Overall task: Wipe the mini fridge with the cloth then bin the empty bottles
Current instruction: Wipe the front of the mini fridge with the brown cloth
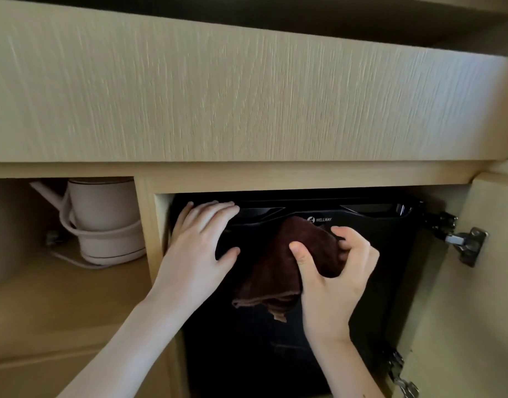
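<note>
A black mini fridge [385, 254] sits inside a wooden cabinet bay, its door shut, with a small white logo near the top. My right hand [330, 277] grips a dark brown cloth [275, 271] and presses it against the upper part of the fridge door; the cloth hangs down in folds below my fingers. Resting flat on the fridge's top left corner is my left hand [201, 242], fingers spread along the top edge and thumb on the door front. No bottles are in view.
A pale electric kettle [103, 219] with its cord wrapped round it stands in the open compartment to the left. The cabinet door [476, 311] is swung open at the right, with metal hinges [465, 245]. A wooden countertop edge [247, 96] overhangs above.
</note>
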Available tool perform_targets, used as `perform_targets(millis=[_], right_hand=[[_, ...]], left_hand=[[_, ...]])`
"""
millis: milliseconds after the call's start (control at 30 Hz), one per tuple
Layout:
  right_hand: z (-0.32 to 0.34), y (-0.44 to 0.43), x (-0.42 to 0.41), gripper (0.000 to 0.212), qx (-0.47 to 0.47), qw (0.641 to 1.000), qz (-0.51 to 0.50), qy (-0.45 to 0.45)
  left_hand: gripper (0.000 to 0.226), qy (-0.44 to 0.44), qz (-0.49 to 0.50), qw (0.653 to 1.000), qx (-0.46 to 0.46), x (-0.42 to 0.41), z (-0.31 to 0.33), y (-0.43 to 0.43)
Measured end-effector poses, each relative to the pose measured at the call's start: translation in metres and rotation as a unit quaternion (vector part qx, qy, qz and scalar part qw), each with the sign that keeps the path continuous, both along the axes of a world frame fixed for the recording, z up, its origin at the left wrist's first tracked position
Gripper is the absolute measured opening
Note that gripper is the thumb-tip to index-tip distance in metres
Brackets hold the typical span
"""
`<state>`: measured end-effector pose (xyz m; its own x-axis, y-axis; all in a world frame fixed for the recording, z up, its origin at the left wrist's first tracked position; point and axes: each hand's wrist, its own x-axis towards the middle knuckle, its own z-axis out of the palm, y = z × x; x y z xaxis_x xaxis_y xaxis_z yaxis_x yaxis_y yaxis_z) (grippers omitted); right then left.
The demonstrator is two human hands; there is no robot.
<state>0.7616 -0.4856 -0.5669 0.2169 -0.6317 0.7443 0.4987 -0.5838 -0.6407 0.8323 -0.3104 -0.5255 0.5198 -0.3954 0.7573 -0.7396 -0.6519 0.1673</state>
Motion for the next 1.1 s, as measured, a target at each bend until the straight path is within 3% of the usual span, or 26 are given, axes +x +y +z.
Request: perform_targets(millis=[133,300,467,633,933,1033,1100], right_hand=[[-0.005,-0.001,-0.002,0.037,-0.046,0.996,-0.068,0.035],[-0.003,0.016,0.001,0.040,-0.038,0.991,-0.104,0.072],[-0.014,0.052,0.020,0.035,-0.106,0.985,-0.130,0.039],[-0.028,0.058,0.043,0.034,-0.132,0.983,-0.123,-0.005],[-0.065,0.051,0.051,0.046,-0.195,0.964,-0.180,0.030],[-0.067,0.050,0.050,0.039,-0.250,0.956,-0.152,0.014],[-0.058,0.033,0.046,0.046,-0.215,0.969,-0.118,-0.008]], left_hand=[[0.066,0.005,-0.010,1.000,-0.002,-0.002,-0.002,0.000],[0.069,0.000,-0.013,1.000,-0.001,0.000,-0.002,0.003],[0.071,0.010,-0.007,0.999,-0.035,0.000,-0.002,0.003],[0.071,0.004,-0.014,1.000,-0.009,0.000,0.001,0.006],[0.066,-0.010,-0.021,1.000,0.001,0.003,-0.001,0.009],[0.063,-0.047,-0.001,0.998,0.042,0.000,-0.002,0.010],[0.064,-0.109,0.040,0.988,0.099,-0.006,-0.007,0.011]])
